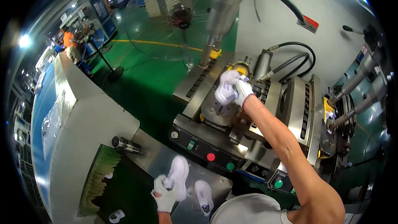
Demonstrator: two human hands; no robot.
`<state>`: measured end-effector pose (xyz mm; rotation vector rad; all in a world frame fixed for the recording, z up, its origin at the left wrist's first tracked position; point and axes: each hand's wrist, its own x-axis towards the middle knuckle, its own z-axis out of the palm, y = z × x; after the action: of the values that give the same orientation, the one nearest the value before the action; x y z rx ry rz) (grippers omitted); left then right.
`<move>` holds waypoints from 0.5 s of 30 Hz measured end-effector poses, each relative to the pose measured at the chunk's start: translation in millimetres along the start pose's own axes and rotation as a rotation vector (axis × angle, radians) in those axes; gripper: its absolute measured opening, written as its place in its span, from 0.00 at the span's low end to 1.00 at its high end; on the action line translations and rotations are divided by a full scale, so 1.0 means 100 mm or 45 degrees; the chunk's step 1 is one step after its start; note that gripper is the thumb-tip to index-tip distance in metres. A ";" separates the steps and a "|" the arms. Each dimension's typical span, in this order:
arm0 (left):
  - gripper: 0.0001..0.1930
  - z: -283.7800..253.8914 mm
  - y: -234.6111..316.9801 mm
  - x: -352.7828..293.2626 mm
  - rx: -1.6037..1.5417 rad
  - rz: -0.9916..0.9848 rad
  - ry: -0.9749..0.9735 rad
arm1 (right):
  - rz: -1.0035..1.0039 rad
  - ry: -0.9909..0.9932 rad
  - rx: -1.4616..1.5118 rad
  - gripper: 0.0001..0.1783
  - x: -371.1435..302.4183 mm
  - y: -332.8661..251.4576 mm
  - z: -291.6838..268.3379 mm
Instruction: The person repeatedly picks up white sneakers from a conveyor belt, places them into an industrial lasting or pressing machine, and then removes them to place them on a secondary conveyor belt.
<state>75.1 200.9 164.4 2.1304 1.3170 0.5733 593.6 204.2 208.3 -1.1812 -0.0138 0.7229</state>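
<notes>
My right hand [241, 90], in a white knit glove, grips a white-and-lavender shoe [225, 88] above the metal bed of a press machine [219, 112]. The shoe is tilted, and part of it is covered by the fingers. At lower centre my left hand [164, 196], gloved the same way, has its fingers closed on the side of a second pale shoe [179, 173], over a metal ledge [154, 152]. A third white shoe [204, 196] rests on that ledge, right of my left hand. Another small pale shoe [116, 216] lies lower left.
The press front carries a panel with a red button [211, 157] and a green button [230, 166]. A dark thermos flask [126, 145] lies on the ledge beside green strip flaps [98, 174]. A large fan [180, 15] stands beyond. A person in orange [68, 41] works far left.
</notes>
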 end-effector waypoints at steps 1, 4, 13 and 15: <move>0.29 0.07 -0.11 -0.15 0.110 -0.073 -0.036 | -0.143 0.237 -0.215 0.17 0.46 0.12 -0.25; 0.29 0.41 -0.53 -0.59 0.152 -0.280 -0.038 | -0.065 0.517 -1.178 0.21 1.55 0.33 -1.05; 0.34 1.30 -1.11 -1.98 0.277 -0.505 0.298 | -0.137 0.592 -1.380 0.26 1.29 0.83 0.06; 0.35 1.29 -0.66 -1.59 0.027 -0.639 0.247 | -0.155 0.322 -1.798 0.18 1.76 0.36 -0.71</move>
<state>44.3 50.3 14.1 1.6910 1.8877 0.5591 738.7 243.5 86.4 -2.5793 -0.4407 0.3839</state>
